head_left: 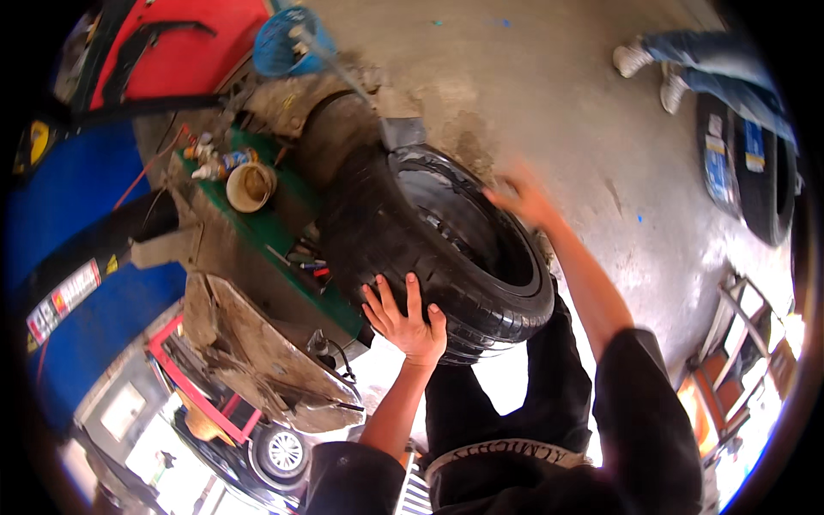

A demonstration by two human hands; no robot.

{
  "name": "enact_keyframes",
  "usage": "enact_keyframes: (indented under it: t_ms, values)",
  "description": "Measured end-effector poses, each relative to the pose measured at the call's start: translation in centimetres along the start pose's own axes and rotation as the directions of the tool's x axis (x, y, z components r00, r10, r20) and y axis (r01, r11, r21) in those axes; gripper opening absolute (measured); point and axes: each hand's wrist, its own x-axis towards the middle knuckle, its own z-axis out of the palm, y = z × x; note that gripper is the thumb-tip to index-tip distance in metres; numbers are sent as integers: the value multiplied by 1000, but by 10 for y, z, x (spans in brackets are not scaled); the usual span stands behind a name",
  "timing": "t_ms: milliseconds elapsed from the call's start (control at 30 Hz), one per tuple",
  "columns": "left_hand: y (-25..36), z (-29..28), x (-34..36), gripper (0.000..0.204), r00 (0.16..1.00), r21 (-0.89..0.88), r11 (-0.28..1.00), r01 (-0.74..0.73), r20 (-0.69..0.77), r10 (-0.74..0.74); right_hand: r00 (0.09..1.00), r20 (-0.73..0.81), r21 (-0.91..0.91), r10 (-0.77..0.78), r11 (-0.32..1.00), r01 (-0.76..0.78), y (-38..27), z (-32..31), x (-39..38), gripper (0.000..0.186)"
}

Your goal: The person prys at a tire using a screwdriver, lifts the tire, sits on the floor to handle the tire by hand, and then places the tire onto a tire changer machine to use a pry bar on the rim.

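A large black tyre (365, 227) leans at a tilt in front of me, seated on a tyre-changing machine. Its dark inside (451, 215) shows through the opening. My left hand (406, 326) lies on the tread with its fingers spread, holding nothing. Beside the tyre's right-hand bead is my right hand (525, 199), blurred by motion. Whether it touches the tyre or has anything in it, I cannot make out. A grey metal arm (354, 81) reaches down to the tyre's upper edge, where a metal piece (403, 133) sits against it.
Left of the tyre, the machine's green body (296, 193) carries a tub (251, 187), bottles and hand tools. A blue basket (292, 41) stands beyond. To the right are upright tyres (721, 159), another person's legs (712, 64) and a metal-framed cart (734, 343).
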Motion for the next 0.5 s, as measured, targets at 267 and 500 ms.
enact_keyframes:
  t_ms: [267, 500]
  values:
    - [-30, 20, -99, 57, 300, -863, -260, 434, 410, -861, 927, 248, 358, -280, 916, 180, 21, 68, -134, 129]
    - [-51, 125, -152, 53, 698, -291, -953, -87, 664, -267, 960, 122, 460, -252, 871, 170, -32, 83, -134, 115]
